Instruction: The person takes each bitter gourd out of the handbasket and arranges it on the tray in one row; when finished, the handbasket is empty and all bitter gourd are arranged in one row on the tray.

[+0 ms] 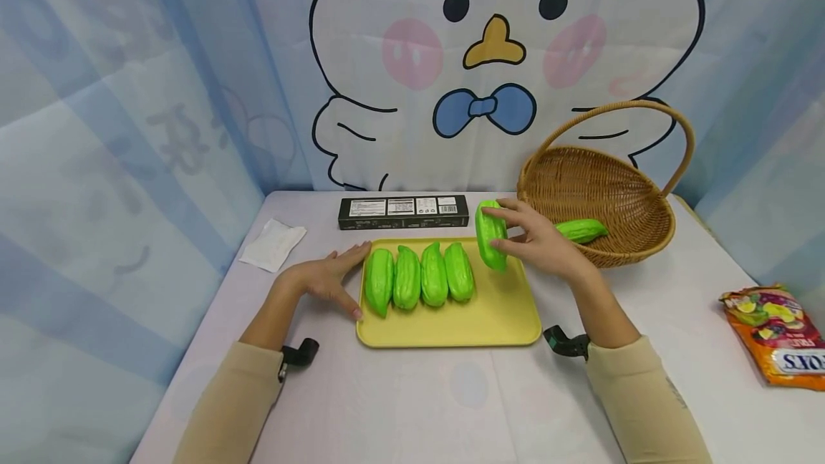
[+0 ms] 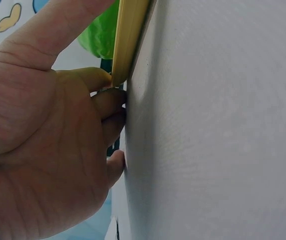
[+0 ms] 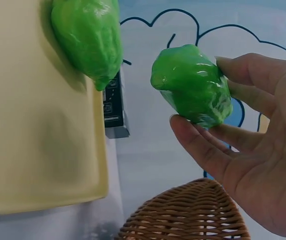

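Note:
My right hand [image 1: 538,238] pinches a bright green, ridged vegetable [image 1: 491,236] between thumb and fingertips over the tray's back right part. In the right wrist view that green vegetable [image 3: 193,85] looks shiny and hangs apart from the tray. Below it lies a yellow tray [image 1: 445,331], where several like vegetables [image 1: 407,278] stand side by side in a row on the left half. My left hand [image 1: 329,278] is at the tray's left edge with fingers spread, thumb and fingertips right at the rim. In the left wrist view the palm shows beside the tray's rim [image 2: 125,45].
A wicker basket [image 1: 593,181] with a tall handle stands at the back right; one green vegetable [image 1: 582,230] lies in it. Behind the tray is a black box [image 1: 403,213]. A white tissue [image 1: 273,245] lies left, a snack bag [image 1: 776,339] far right.

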Demonstrator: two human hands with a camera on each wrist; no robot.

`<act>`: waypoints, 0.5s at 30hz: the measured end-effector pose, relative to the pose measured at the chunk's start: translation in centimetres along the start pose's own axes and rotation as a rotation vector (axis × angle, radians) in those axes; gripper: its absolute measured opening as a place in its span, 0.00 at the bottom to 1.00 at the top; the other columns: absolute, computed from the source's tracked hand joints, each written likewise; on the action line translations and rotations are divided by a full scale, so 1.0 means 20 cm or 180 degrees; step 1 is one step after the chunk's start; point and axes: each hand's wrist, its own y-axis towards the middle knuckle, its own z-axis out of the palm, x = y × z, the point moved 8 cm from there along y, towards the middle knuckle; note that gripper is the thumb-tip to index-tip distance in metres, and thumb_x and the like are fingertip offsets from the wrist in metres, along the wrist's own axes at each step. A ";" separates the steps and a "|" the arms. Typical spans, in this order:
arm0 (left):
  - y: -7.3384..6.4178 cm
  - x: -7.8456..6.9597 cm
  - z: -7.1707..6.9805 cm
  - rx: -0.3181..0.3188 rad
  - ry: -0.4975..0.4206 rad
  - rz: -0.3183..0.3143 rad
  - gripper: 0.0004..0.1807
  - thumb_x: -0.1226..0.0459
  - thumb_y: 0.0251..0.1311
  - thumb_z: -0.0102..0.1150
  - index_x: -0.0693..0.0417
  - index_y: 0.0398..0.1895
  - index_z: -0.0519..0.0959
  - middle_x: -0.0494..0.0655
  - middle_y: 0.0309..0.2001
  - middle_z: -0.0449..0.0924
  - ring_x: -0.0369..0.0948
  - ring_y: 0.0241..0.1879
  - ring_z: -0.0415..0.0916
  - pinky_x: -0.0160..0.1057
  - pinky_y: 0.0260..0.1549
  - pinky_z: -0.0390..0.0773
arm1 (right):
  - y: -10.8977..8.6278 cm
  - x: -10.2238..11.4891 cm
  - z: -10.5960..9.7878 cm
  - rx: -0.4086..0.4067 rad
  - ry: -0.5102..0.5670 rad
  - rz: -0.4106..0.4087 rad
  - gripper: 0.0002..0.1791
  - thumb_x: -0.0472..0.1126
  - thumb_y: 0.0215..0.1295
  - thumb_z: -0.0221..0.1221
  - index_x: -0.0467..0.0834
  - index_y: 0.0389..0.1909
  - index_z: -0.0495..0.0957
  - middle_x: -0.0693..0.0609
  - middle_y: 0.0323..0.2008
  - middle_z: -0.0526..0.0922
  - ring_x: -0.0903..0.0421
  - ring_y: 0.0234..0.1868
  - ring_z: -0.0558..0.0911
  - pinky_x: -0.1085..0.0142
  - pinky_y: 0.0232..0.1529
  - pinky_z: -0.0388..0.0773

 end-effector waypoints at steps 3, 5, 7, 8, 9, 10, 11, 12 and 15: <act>0.00 0.00 0.00 0.0000 0.0000 0.0008 0.80 0.38 0.39 0.82 0.48 0.86 0.34 0.49 0.86 0.33 0.49 0.85 0.30 0.58 0.83 0.34 | 0.00 -0.02 0.02 0.0054 -0.0028 0.0087 0.34 0.41 0.71 0.66 0.46 0.76 0.69 0.37 0.81 0.55 0.34 0.79 0.61 0.40 0.65 0.79; 0.00 0.00 0.00 -0.0005 -0.0005 0.0018 0.80 0.38 0.40 0.82 0.48 0.86 0.34 0.49 0.86 0.33 0.49 0.85 0.30 0.59 0.83 0.33 | 0.00 -0.04 0.03 0.0078 -0.0082 0.0130 0.34 0.41 0.71 0.66 0.46 0.76 0.69 0.36 0.81 0.55 0.33 0.79 0.61 0.40 0.65 0.78; 0.00 0.00 0.00 -0.0005 -0.0004 0.0031 0.80 0.38 0.40 0.82 0.48 0.86 0.34 0.49 0.86 0.33 0.49 0.86 0.30 0.58 0.83 0.33 | 0.00 -0.05 0.04 0.0111 -0.0124 0.0162 0.34 0.42 0.71 0.66 0.46 0.77 0.69 0.35 0.81 0.55 0.33 0.77 0.63 0.40 0.65 0.78; 0.01 0.00 0.00 -0.0005 -0.0002 0.0035 0.80 0.38 0.39 0.82 0.48 0.86 0.34 0.49 0.86 0.33 0.49 0.86 0.30 0.58 0.83 0.33 | 0.00 -0.06 0.04 0.0134 -0.0135 0.0182 0.34 0.42 0.72 0.66 0.46 0.77 0.69 0.35 0.80 0.55 0.33 0.76 0.64 0.39 0.66 0.78; 0.01 0.00 0.00 -0.0003 -0.0003 0.0037 0.81 0.38 0.39 0.82 0.48 0.86 0.34 0.49 0.86 0.33 0.49 0.86 0.30 0.58 0.83 0.33 | 0.00 -0.07 0.05 0.0157 -0.0147 0.0200 0.34 0.43 0.72 0.66 0.47 0.77 0.69 0.35 0.80 0.55 0.33 0.76 0.65 0.39 0.66 0.77; 0.01 0.00 0.00 -0.0001 -0.0003 0.0040 0.81 0.38 0.39 0.82 0.48 0.86 0.34 0.49 0.86 0.33 0.49 0.86 0.30 0.58 0.83 0.33 | 0.00 -0.07 0.06 0.0183 -0.0169 0.0221 0.35 0.43 0.71 0.66 0.47 0.77 0.69 0.35 0.80 0.56 0.33 0.75 0.66 0.38 0.66 0.77; 0.01 0.00 0.00 0.0002 -0.0001 0.0038 0.81 0.38 0.39 0.83 0.48 0.86 0.34 0.48 0.86 0.33 0.48 0.86 0.30 0.58 0.83 0.33 | 0.00 -0.08 0.07 0.0219 -0.0174 0.0229 0.35 0.43 0.71 0.66 0.47 0.77 0.68 0.35 0.80 0.56 0.33 0.74 0.67 0.38 0.66 0.76; 0.01 0.00 0.00 0.0002 -0.0001 0.0043 0.81 0.38 0.39 0.83 0.48 0.86 0.34 0.48 0.87 0.33 0.48 0.86 0.30 0.58 0.83 0.33 | 0.00 -0.09 0.07 0.0253 -0.0185 0.0229 0.35 0.44 0.72 0.66 0.47 0.77 0.68 0.34 0.79 0.57 0.34 0.73 0.68 0.37 0.66 0.76; 0.01 0.01 0.00 -0.0004 -0.0007 0.0056 0.81 0.38 0.39 0.83 0.48 0.86 0.34 0.48 0.87 0.33 0.48 0.86 0.30 0.58 0.83 0.33 | 0.01 -0.11 0.10 0.0353 -0.0213 0.0225 0.35 0.44 0.71 0.66 0.46 0.77 0.68 0.34 0.78 0.59 0.34 0.70 0.72 0.36 0.66 0.74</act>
